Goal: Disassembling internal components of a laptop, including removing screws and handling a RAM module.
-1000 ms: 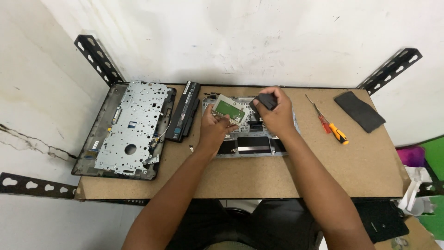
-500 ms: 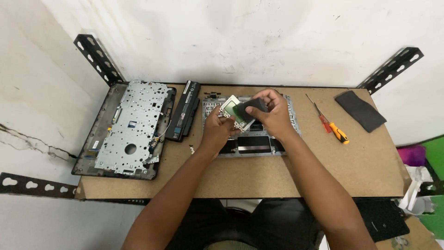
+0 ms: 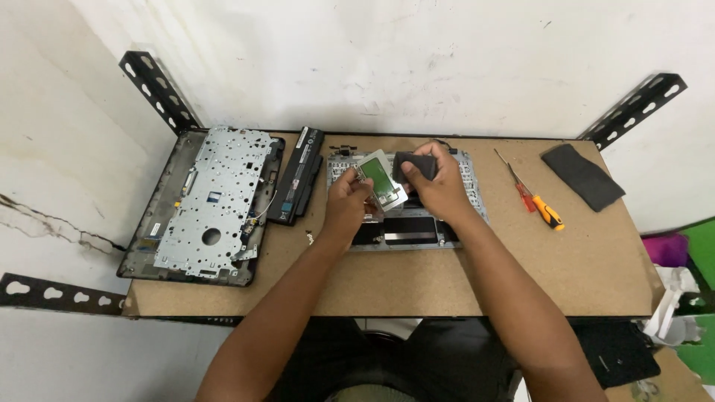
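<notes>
My left hand grips the edge of a small green circuit board on a silver bracket, tilted up above an opened silver laptop base. My right hand holds a small black block-shaped part and touches the right side of the board. Both hands hover over the middle of the laptop base, close together.
A laptop keyboard frame with a silver metal plate lies at the left, a black battery beside it. Two screwdrivers, red and orange handled, lie to the right, with a black cloth pad further right. A small screw rests on the wooden table.
The green board was lying flat on the laptop base; my left hand has lifted and tilted it. My right hand brought the black part from the right in against the board.
</notes>
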